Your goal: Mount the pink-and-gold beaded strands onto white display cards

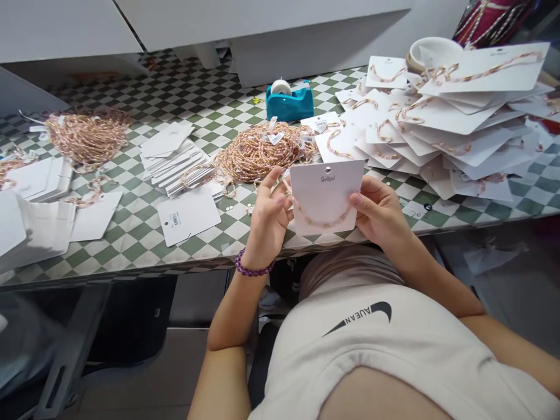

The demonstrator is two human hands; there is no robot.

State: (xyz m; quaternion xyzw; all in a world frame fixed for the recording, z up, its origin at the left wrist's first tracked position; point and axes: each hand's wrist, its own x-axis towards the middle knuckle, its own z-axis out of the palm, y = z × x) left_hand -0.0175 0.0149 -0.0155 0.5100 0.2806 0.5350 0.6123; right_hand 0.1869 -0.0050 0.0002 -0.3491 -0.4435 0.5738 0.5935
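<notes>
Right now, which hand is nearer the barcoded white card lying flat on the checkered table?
Left: the left hand sits beside the barcoded white card, not touching it; the right hand is farther away, past the white necklace display card it holds.

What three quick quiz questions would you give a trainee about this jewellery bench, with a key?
1. Which hand has the purple beaded bracelet on its wrist?
2. True or false: the right hand touches the white rectangular card.
3. Fill the gap: the teal plastic tape dispenser stands on a ____ checked table covering.

Key:
1. The left hand.
2. True.
3. Green-and-white.
</notes>
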